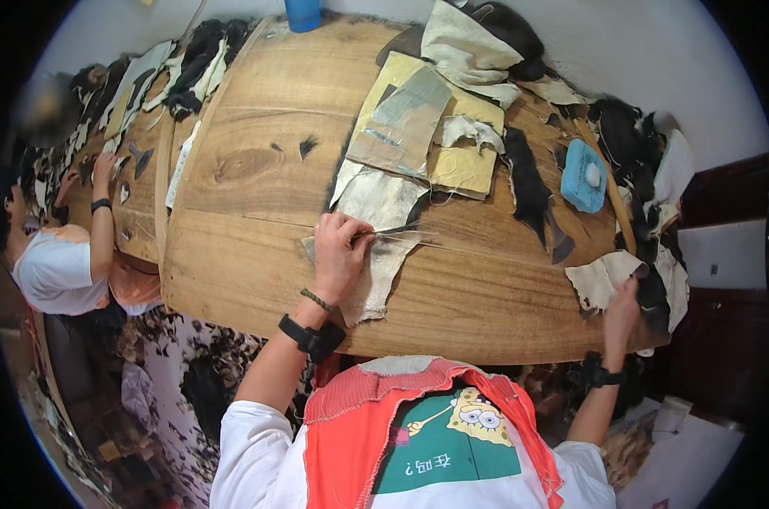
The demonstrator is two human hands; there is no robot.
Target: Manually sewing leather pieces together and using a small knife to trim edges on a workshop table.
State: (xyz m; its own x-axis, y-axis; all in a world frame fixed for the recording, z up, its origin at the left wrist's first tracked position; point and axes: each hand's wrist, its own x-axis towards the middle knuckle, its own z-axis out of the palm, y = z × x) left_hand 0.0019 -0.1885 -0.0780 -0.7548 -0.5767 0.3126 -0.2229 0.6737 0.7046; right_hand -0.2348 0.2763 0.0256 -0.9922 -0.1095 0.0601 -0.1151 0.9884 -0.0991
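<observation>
My left hand point(340, 250) presses down on a pale hide piece point(376, 276) lying on the wooden table point(257, 254), and pinches a thin needle-like tool point(384, 231) that points right over the hide. At the table's right edge my right hand point(622, 310) grips a smaller pale hide scrap point(601, 280) next to a strip of black fur point(653, 297). Both wrists wear black bands.
Stacked yellow and grey card sheets point(418, 119) and more hide pieces lie further back. A long black fur strip point(529, 182) and a blue sponge block point(584, 176) sit to the right. Another person point(62, 254) works at the left table. Fur scraps cover the floor.
</observation>
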